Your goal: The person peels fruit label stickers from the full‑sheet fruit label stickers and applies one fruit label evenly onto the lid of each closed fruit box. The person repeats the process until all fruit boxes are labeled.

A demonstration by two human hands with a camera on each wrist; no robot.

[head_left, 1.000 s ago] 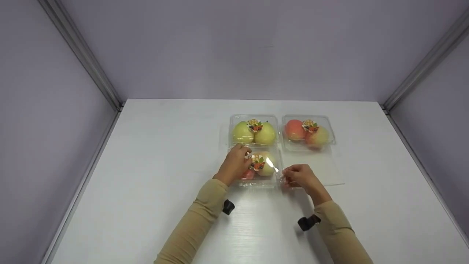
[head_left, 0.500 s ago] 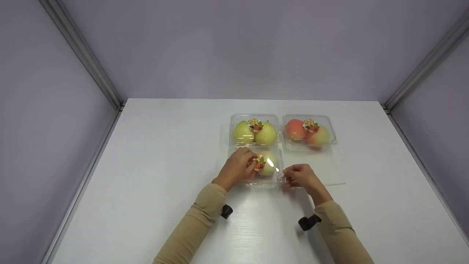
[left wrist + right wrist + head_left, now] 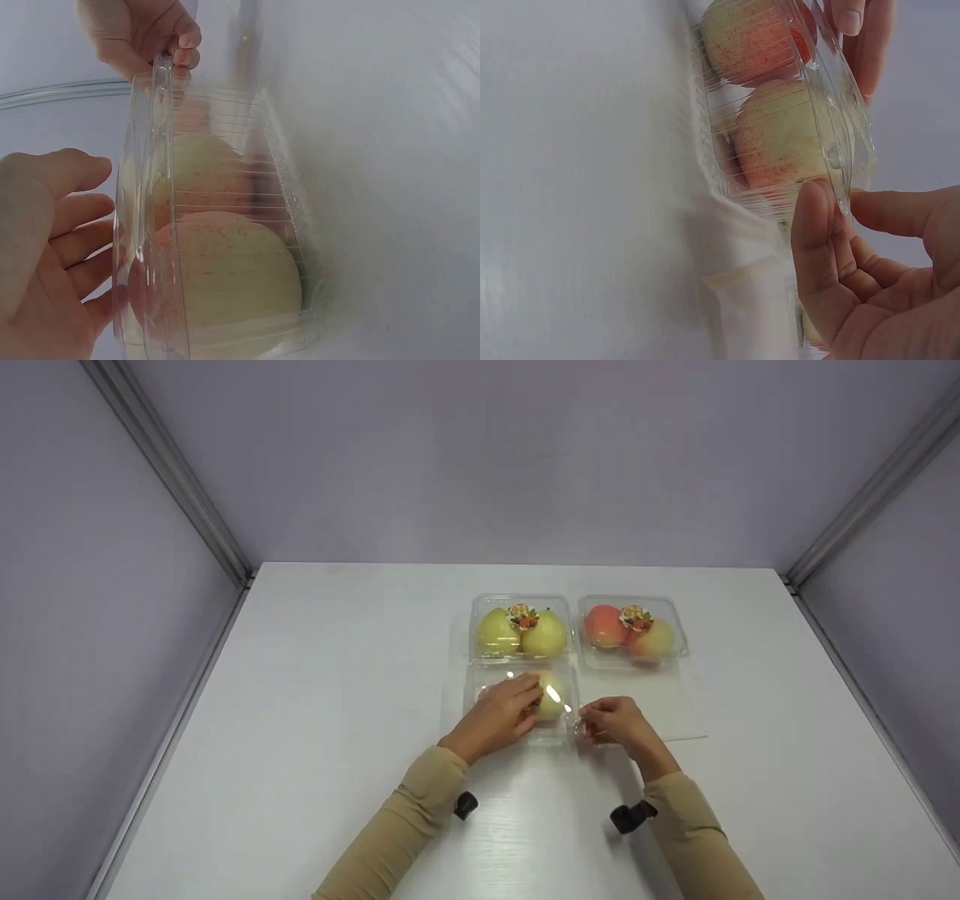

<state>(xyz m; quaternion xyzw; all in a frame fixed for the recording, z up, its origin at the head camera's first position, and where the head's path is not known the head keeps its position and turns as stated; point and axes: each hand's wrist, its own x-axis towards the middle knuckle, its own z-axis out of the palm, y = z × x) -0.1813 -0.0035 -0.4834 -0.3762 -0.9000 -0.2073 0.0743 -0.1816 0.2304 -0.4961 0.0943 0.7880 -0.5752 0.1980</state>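
A clear plastic clamshell box [image 3: 566, 727] with two peaches [image 3: 240, 285] in it lies nearest the person. My left hand [image 3: 501, 714] is over its lid, fingers lightly bent, covering most of the round fruit sticker. In the left wrist view those fingers lie against or close above the lid and are not wrapped round anything. At the box's right front corner, my right hand [image 3: 619, 723] pinches the plastic rim between thumb and index finger, clearest in the right wrist view.
Behind it stands a box [image 3: 480, 604] of two yellow-green pears. To that box's right is another box [image 3: 667, 606] with two reddish peaches. Both bear fruit stickers. A thin white sheet [image 3: 645, 705] lies on the white table [image 3: 315, 697]; walls enclose the back and sides.
My left hand has moved right and slightly toward the person across the lid, from its left side onto the sticker. The right hand keeps its pinch on the corner.
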